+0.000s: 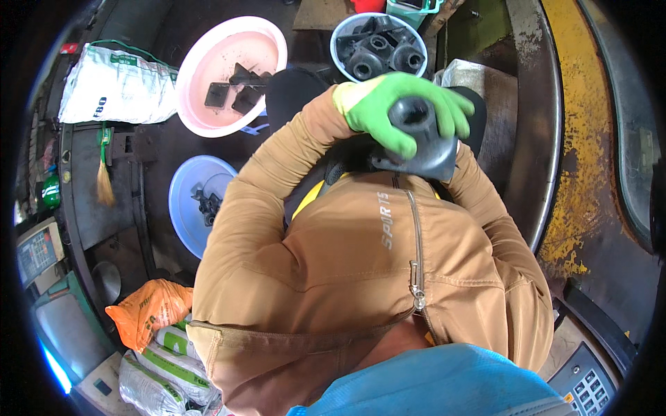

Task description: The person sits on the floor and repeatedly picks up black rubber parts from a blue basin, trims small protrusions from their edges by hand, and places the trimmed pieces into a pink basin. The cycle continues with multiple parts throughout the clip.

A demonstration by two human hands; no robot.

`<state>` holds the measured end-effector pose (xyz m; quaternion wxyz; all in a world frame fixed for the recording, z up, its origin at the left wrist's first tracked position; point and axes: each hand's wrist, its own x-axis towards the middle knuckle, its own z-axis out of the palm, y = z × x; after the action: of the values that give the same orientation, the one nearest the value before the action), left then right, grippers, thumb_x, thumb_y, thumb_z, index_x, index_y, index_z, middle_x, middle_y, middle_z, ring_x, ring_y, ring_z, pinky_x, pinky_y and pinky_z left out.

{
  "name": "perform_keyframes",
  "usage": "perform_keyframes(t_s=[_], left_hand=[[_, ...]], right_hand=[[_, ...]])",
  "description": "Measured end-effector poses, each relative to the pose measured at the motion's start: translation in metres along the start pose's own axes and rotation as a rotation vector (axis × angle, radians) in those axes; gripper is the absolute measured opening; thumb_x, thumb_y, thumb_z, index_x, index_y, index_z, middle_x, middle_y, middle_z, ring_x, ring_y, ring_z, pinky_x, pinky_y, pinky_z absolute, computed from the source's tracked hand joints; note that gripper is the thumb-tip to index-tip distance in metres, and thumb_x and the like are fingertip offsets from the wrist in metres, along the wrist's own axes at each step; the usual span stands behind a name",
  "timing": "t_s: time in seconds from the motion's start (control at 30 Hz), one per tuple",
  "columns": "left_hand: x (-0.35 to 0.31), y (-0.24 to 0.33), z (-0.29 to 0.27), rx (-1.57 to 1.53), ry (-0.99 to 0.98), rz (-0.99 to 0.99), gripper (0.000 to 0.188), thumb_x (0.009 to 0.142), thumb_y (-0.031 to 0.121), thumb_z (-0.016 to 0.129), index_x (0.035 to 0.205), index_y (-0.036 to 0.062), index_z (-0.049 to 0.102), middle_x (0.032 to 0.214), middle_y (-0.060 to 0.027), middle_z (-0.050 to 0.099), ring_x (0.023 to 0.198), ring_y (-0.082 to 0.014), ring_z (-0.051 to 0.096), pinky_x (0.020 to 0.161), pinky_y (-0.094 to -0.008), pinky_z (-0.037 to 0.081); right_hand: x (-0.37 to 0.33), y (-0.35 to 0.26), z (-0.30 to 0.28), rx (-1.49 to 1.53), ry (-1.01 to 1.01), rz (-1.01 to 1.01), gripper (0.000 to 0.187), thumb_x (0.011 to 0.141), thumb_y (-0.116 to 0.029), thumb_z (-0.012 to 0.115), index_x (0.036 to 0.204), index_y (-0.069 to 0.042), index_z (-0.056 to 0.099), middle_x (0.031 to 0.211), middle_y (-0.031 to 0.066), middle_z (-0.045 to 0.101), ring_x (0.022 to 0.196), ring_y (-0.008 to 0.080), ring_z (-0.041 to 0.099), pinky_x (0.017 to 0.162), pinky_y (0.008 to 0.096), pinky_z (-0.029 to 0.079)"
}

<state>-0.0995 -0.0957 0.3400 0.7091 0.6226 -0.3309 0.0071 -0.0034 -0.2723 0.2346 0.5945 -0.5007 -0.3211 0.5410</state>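
The head-worn fisheye looks closely down over the jacket.

Green-gloved left hand gripping black part

Thumb and fingers either side of its round opening. Right sleeve ends behind it; right hand hidden. Beyond: pink basin, few dark pieces; pale basin heaped with black mouldings. Left: blue basin, small dark bits. Orange bag beside white-green sacks.

Dark floor beneath a pink basin and a blue basin.
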Motion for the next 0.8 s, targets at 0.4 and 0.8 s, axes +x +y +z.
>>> perform_keyframes(t_s=[0.4, 0.8], left_hand=[[-0.025, -0.016, -0.011, -0.302, 0.913, 0.060, 0.092, 0.080, 0.045, 0.075, 0.151, 0.0053, 0.032, 0.148, -0.0155, 0.043, 0.136, -0.0276, 0.044, 0.113, -0.0445, 0.035], [-0.048, -0.031, -0.005, -1.050, 0.820, -0.196, 0.044, 0.098, 0.040, 0.046, 0.125, 0.0056, 0.054, 0.118, -0.0209, 0.062, 0.093, -0.0385, 0.064, 0.068, -0.0522, 0.054]], right_hand=[[0.019, -0.065, 0.009, 0.594, 0.129, -0.170, 0.031, 0.095, -0.016, 0.057, 0.121, 0.001, 0.061, 0.086, 0.0010, 0.066, 0.048, 0.0014, 0.042, 0.043, 0.0165, 0.029], [0.009, -0.098, -0.011, -0.869, 0.247, -0.403, 0.031, 0.095, -0.008, 0.057, 0.125, -0.003, 0.061, 0.100, 0.0101, 0.069, 0.085, 0.0161, 0.065, 0.076, 0.0294, 0.052]])
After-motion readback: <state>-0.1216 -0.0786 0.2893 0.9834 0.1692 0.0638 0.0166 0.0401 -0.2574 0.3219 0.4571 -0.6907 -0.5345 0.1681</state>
